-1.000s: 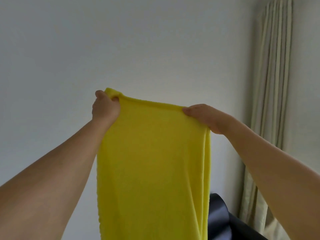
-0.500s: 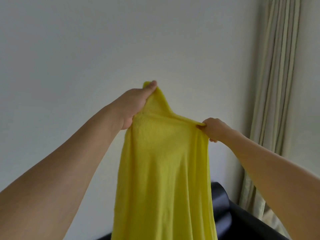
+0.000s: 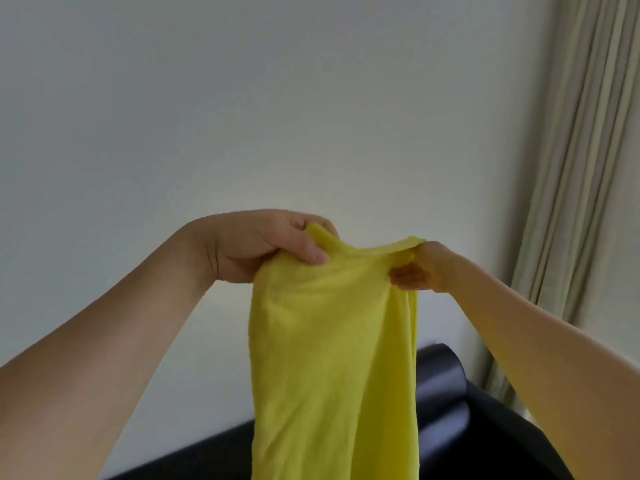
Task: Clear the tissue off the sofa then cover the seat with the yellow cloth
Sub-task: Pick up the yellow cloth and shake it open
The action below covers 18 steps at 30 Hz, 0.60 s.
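Note:
The yellow cloth (image 3: pixel 332 368) hangs down in front of me, bunched at its top edge and reaching past the bottom of the view. My left hand (image 3: pixel 256 245) grips the top edge on the left, fingers curled over the fabric. My right hand (image 3: pixel 420 268) pinches the top edge on the right, close to the left hand. Behind and below the cloth shows the black sofa (image 3: pixel 446 407), with its rounded backrest corner and part of its top edge visible. The seat is out of view and no tissue can be seen.
A plain white wall (image 3: pixel 242 116) fills most of the view. A pale striped curtain (image 3: pixel 581 168) hangs at the right, just beyond the sofa's end.
My hands have come closer together and lower, so the cloth's top edge has gone from stretched wide to bunched. More of the black sofa shows at the bottom.

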Each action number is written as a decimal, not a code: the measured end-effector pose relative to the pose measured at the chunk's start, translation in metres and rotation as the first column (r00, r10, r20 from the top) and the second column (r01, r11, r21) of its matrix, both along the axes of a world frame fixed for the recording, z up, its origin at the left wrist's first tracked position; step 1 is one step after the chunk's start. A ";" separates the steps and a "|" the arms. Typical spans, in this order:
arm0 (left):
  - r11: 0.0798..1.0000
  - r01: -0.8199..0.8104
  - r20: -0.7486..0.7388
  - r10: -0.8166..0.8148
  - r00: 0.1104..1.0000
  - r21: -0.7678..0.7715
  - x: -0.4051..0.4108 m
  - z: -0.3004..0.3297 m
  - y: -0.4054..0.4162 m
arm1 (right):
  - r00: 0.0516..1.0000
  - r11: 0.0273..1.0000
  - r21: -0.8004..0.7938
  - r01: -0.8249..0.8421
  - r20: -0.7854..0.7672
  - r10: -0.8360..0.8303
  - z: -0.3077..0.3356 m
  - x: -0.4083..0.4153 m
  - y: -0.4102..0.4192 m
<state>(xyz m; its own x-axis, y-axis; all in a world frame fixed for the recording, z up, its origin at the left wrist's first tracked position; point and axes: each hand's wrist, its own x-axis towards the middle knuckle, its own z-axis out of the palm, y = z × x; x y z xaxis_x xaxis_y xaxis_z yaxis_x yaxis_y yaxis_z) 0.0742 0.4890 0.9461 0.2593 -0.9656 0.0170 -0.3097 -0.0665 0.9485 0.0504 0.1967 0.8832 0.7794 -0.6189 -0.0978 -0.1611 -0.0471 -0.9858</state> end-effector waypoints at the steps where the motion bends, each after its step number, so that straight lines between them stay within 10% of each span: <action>1: 0.986 0.107 -0.016 -0.106 0.994 0.128 -0.004 -0.011 -0.003 | 0.995 0.996 0.076 -0.040 0.095 0.033 0.001 0.000 0.003; 7: 0.715 0.451 -0.172 -0.430 0.886 0.534 -0.002 -0.053 -0.020 | 0.840 0.760 0.537 -0.366 0.542 0.022 0.010 0.002 0.018; 11: 0.916 -0.260 0.173 0.215 0.961 0.306 0.042 -0.053 -0.021 | 0.702 0.688 0.370 -0.624 0.652 0.286 0.015 -0.009 0.005; 14: 0.799 -0.579 0.405 0.481 0.778 0.164 0.075 -0.071 -0.035 | 0.730 0.728 0.258 -0.635 0.507 0.458 0.024 -0.021 0.005; 18: 0.832 -0.553 0.343 0.507 0.791 0.046 0.089 -0.102 -0.074 | 0.756 0.756 -0.022 -0.654 -0.030 0.653 0.034 -0.033 0.009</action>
